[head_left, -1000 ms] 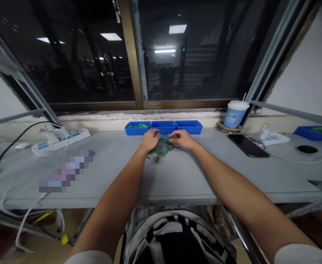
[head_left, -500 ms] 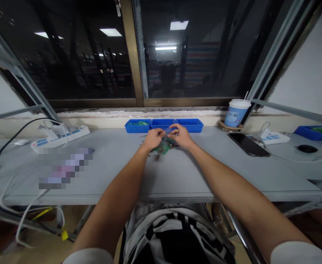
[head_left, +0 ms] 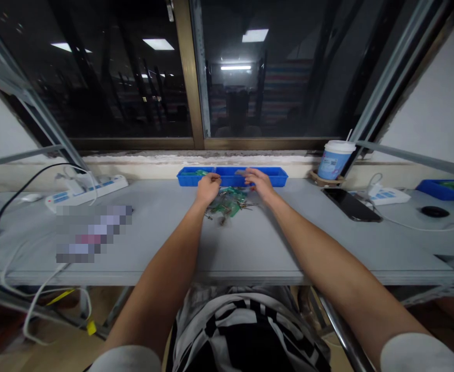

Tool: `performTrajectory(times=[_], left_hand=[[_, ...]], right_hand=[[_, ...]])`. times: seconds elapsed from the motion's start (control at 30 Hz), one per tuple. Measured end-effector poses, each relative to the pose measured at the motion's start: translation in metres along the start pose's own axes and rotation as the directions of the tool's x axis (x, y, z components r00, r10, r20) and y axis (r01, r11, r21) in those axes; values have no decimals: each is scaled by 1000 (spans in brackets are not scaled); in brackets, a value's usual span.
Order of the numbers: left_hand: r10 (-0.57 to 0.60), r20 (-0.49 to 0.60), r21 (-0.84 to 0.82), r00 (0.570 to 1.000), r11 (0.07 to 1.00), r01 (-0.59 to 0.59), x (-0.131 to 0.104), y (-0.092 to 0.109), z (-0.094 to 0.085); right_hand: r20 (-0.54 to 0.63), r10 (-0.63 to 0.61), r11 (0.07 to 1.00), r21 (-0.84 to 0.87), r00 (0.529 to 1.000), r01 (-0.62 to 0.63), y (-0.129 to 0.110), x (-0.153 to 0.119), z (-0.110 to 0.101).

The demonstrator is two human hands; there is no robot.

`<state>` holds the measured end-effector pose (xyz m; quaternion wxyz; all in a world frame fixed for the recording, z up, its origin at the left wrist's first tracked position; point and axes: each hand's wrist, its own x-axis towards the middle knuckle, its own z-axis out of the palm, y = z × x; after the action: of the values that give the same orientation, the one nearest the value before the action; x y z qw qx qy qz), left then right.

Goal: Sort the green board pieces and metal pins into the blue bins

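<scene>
Centrally, a person's two bare hands work near the far edge of a grey table (head_left: 250, 253), seen from the wearer's own viewpoint. The right hand (head_left: 261, 185) pinches a small, see-through greyish piece (head_left: 241, 172) between thumb and fingers, raised in front of a row of blue bins (head_left: 230, 180). The left hand (head_left: 209, 189) is curled, its fingertips drawn close together; whether anything sits between them cannot be told.

Between the hands and slightly nearer, a loose pile (head_left: 229, 203) lies on the table: green pieces, clear bits and thin metal parts, some poking out to the left and right. Exact shapes are too small to make out. The bins stand along the far edge, and the leftmost holds green pieces (head_left: 199, 173).

To the right are a black phone (head_left: 351, 204) lying flat, a blue and white cup (head_left: 336, 160) with a straw, set in a brown holder (head_left: 325, 179), a white power strip (head_left: 390, 196) and a black disc (head_left: 435, 212). To the left, a second power strip (head_left: 87, 192) lies beyond a blurred-out object (head_left: 95, 233). A dark window (head_left: 134, 103) reflecting ceiling lights rises behind everything.
</scene>
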<state>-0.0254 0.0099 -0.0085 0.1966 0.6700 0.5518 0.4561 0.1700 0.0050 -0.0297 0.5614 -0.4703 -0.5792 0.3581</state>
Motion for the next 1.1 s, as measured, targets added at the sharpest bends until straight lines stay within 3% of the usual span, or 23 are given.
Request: performTrajectory(times=[0.1, 0.23, 0.37, 0.47, 0.57, 0.63, 0.73, 0.83, 1.1], left_hand=[[-12, 22, 42, 1000, 999, 11, -3, 2, 0], [-8, 90, 156, 996, 988, -6, -5, 2, -1], [47, 249, 301, 967, 946, -123, -5, -3, -3], [44, 387, 289, 921, 943, -166, -3, -7, -7], [46, 456, 236, 889, 957, -171, 0, -9, -10], [53, 468, 216, 882, 961, -172, 0, -10, -11], [60, 477, 195, 877, 966, -172, 0, -11, -10], [66, 462, 191, 884, 966, -172, -2, -12, -8], [19, 344, 150, 939, 986, -75, 1, -16, -7]], right_hand=[[101, 68, 997, 18, 993, -70, -3, 0, -2], [71, 69, 995, -79, 995, -63, 2, -2, -7], [142, -65, 945, -309, 988, 107, 10, -4, -10], [299, -105, 861, -450, 948, 237, 7, -9, -7], [412, -140, 784, -509, 900, 355, 0, -15, 1], [447, -154, 693, -587, 881, 419, -3, -19, 9], [468, -84, 602, -680, 880, 419, -4, -25, 19], [485, -46, 582, -697, 873, 418, -3, -28, 25], [513, -119, 562, -671, 850, 484, -3, -28, 27]])
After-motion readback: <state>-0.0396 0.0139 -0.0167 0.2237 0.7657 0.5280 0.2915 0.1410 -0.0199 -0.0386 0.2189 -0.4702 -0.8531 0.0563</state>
